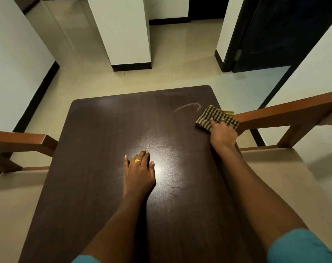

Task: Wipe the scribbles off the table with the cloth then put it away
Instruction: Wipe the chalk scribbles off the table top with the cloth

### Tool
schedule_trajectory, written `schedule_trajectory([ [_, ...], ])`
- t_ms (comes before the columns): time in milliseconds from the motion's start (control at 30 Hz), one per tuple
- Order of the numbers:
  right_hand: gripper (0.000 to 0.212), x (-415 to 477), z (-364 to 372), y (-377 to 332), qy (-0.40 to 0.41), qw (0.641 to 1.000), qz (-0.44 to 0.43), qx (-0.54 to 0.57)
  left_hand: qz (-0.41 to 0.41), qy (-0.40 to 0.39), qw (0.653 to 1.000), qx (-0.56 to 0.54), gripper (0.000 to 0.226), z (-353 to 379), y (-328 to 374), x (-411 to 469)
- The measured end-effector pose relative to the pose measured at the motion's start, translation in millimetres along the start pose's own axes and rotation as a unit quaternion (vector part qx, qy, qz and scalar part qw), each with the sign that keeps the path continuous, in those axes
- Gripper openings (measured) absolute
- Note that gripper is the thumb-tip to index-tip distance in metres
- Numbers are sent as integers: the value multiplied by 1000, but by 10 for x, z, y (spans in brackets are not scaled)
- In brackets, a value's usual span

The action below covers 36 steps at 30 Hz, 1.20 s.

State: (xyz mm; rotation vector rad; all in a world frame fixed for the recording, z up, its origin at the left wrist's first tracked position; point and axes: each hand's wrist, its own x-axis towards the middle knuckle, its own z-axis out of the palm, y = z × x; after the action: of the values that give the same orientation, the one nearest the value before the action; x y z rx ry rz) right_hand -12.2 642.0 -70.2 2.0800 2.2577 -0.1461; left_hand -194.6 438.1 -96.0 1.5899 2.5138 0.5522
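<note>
Wiping step: our right hand [223, 130] presses the cloth [215, 114] with flat fingers [212, 122]; our left hand [139, 168] lies open on the table [95, 139]. Next we likely sweep toward the upper left, over the scribble [188, 106].

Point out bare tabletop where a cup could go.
Bare: the left side of the table, from its left edge to the left hand, and the far left corner. Also the middle between both hands. Crowded: the far right corner, where the right hand presses the cloth beside the scribble.
</note>
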Motion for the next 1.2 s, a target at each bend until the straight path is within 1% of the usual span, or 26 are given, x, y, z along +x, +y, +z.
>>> schedule_trajectory([
  [167,45,631,-169,-112,-38,997,-64,17,0,6,1000,-11,41,-24,6,-10],
  [267,44,983,-239,-238,-62,995,-69,41,-2,15,1000,-18,43,-10,8,7],
  [367,46,1235,-299,-363,-87,993,-70,29,-4,22,1000,-20,43,-6,23,2],
  [467,43,1326,-310,-490,-72,996,-57,3,-3,27,999,-19,42,-19,27,8],
  [600,43,1008,-231,-669,-25,997,-77,16,-3,32,999,-15,40,6,15,17],
  [700,43,519,-116,-850,-27,994,-101,27,-2,40,999,-11,41,26,15,10],
  [767,46,136,-32,-1010,-22,986,-165,11,-4,41,999,-8,41,28,28,6],
  [867,50,-196,33,-1123,3,961,-275,-36,-4,38,999,-3,42,18,31,6],
  [967,49,-40,-18,-1001,26,949,-309,-49,-1,36,999,-7,43,31,7,-1],
  [1000,49,85,-34,-943,26,950,-308,-43,1,39,999,-12,43,39,-1,4],
  [1067,48,379,-95,-809,15,960,-279,-34,0,45,999,-26,41,54,-20,14],
  [1200,39,1014,-238,-436,21,989,-145,-20,-1,52,998,-39,41,57,-19,16],
])
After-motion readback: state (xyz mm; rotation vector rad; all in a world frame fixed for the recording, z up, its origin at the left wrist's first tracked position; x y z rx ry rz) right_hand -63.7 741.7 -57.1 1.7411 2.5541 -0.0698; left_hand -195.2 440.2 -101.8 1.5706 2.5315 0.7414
